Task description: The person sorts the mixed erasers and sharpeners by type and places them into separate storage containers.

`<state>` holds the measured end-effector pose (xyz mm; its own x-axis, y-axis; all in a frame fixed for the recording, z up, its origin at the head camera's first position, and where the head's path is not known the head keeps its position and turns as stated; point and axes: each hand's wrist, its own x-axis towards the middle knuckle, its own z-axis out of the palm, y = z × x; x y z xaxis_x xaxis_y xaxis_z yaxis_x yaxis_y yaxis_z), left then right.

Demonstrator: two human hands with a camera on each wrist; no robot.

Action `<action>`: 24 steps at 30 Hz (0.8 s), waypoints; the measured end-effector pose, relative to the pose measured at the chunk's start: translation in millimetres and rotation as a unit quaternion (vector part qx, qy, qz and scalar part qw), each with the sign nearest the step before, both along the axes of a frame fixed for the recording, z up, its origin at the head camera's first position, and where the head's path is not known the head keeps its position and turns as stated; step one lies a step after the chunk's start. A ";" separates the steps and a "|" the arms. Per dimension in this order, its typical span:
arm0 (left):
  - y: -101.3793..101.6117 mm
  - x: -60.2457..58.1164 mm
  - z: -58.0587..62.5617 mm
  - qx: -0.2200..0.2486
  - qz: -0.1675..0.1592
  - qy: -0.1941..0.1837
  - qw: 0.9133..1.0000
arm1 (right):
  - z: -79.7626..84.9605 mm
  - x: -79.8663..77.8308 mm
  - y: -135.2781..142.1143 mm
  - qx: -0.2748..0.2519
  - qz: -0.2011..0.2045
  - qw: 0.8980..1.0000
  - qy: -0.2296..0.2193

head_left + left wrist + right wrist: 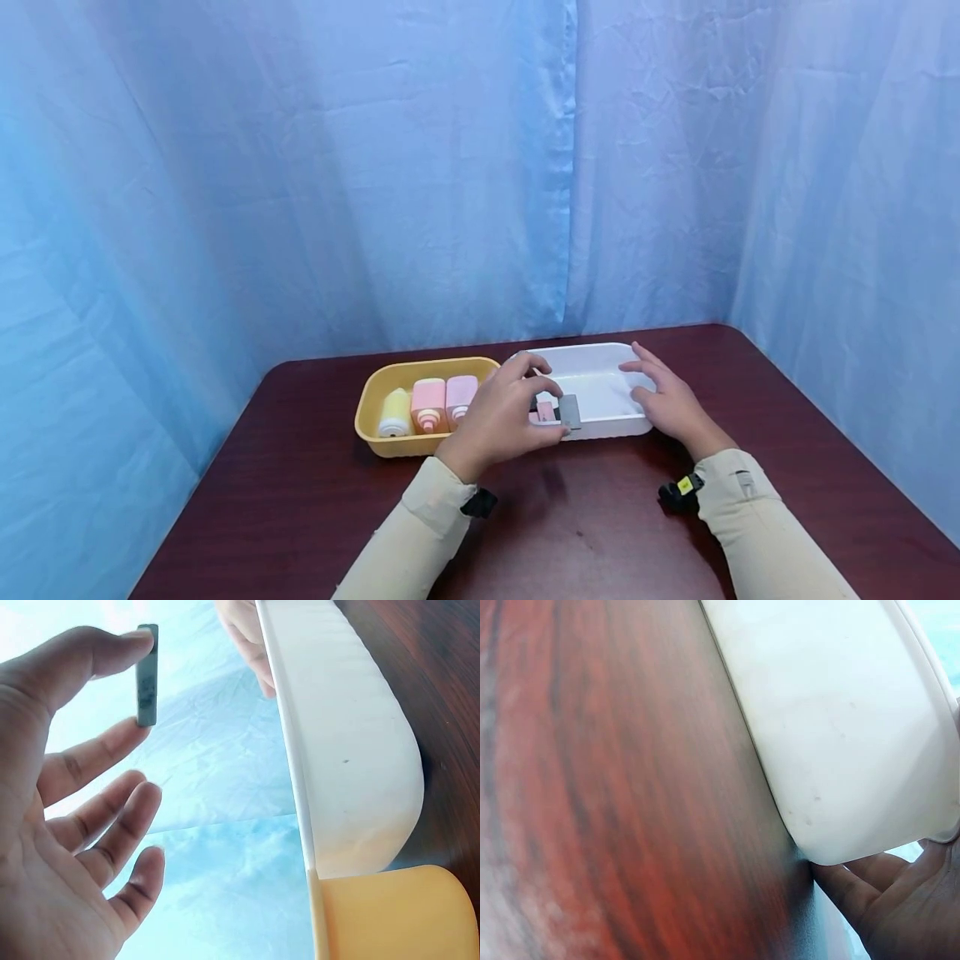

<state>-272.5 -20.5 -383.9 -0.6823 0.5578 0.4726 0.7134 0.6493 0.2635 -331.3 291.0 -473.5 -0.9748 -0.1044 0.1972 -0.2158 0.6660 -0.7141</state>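
My left hand pinches a thin grey rectangular block between thumb and index finger, over the near side of the white tray. In the left wrist view the block stands edge-on between the fingertips, the other fingers loosely bent. Behind the left hand small pink and black pieces show, partly hidden. My right hand holds the tray's right end, some fingers over the rim. In the right wrist view, fingers of that hand lie along the outside of the tray's end wall.
A yellow tray stands at the white tray's left side. In it lie a yellow bottle, a pink bottle and a lilac bottle. The dark red wooden table is enclosed by blue curtains.
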 end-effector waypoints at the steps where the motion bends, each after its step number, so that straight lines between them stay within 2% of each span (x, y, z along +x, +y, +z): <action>1: 0.3 -0.3 0.0 0.005 0.005 -0.002 1.000 | -0.1 -0.3 0.9 0.000 0.000 1.000 0.000; 10: 0.4 -3.6 -6.4 0.036 0.046 0.005 0.998 | -1.8 1.2 2.2 0.000 0.001 1.000 -0.005; 24: 2.9 -9.7 -15.9 0.065 0.084 -0.007 0.994 | 1.1 -0.1 0.9 0.004 0.000 1.000 0.001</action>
